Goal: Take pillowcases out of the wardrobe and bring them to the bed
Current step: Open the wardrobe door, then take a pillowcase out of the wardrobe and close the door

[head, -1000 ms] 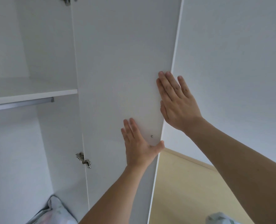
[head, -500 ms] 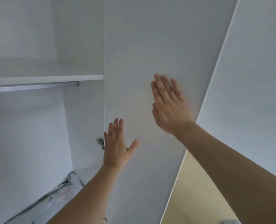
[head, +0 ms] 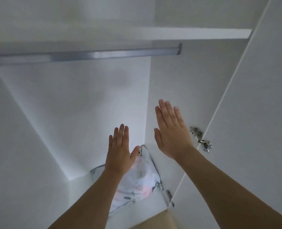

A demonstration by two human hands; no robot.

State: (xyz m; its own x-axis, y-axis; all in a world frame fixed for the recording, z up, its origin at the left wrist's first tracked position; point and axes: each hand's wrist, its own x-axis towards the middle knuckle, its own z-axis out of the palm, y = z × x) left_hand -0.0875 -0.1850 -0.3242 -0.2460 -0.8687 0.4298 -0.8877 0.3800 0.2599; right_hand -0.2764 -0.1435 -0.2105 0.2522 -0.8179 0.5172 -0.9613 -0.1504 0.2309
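A white pillowcase [head: 139,184] with a pale pink and grey flower print lies crumpled on the wardrobe floor, against the right inner wall. My left hand [head: 119,152] hovers flat above it, fingers straight, holding nothing, and hides part of the cloth. My right hand [head: 172,131] is raised higher, to the right, in front of the wardrobe's right side panel [head: 183,83], also flat with nothing in it. Neither hand touches the pillowcase.
The wardrobe door [head: 260,113] stands swung out on the right, with metal hinges [head: 200,138] beside my right wrist. A white shelf [head: 194,33] and a silver hanging rail [head: 103,54] cross above. Beige floor [head: 158,220] shows at the bottom.
Both hands have come off the door and now hang in the wardrobe opening. The view has swung left and down, so the pillowcase on the floor shows much more.
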